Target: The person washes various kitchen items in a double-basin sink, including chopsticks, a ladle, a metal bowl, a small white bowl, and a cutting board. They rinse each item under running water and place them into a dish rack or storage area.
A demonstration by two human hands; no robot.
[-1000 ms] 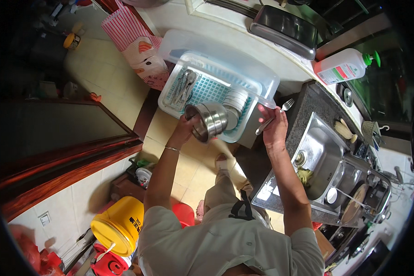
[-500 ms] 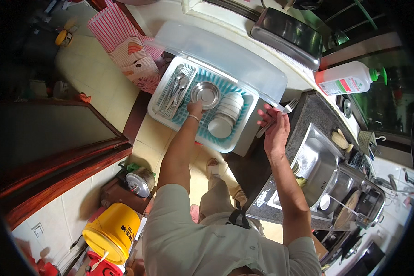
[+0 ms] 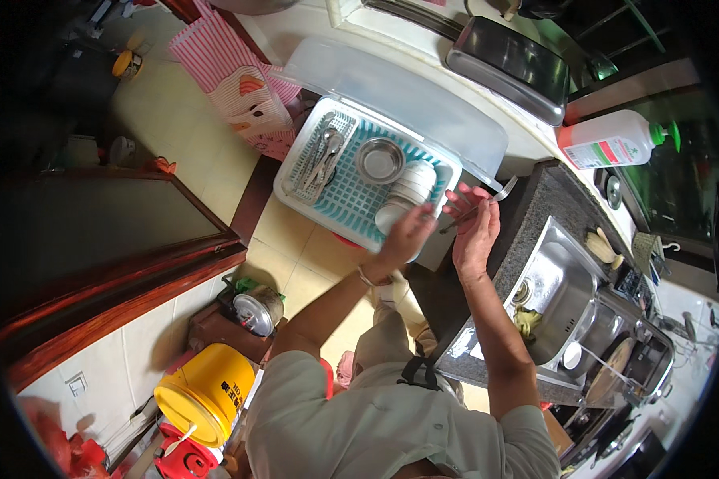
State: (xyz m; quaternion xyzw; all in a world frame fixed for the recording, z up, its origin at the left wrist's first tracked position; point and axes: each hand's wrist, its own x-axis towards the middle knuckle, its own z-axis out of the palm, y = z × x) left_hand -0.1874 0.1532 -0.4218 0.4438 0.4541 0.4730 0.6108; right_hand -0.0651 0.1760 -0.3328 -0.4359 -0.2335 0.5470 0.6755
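My left hand [image 3: 407, 231], slightly blurred, is open and empty beside the white bowls [image 3: 414, 181] in the white-and-blue drying rack [image 3: 284, 182]. Just right of the rack, my right hand [image 3: 475, 231] grips a metal fork [image 3: 504, 190], with some fingers raised and the fork's head sticking out to the upper right. A small steel bowl [image 3: 379, 157] sits in the rack's middle. Spoons and other cutlery [image 3: 322, 164] lie in its left compartment. The translucent lid [image 3: 391, 88] stands behind the rack.
The steel sink [image 3: 559, 295] is in the dark counter [image 3: 527, 191] at right. A pump bottle [image 3: 607, 140] and a steel tray [image 3: 507, 68] are on the ledge. A striped cloth [image 3: 240, 108] hangs at upper left. A wooden door [image 3: 136, 279] and yellow bucket [image 3: 204, 391] are at left.
My left hand set the steel bowls into the rack, let go, and has moved right and down toward my right hand, which still holds the fork.
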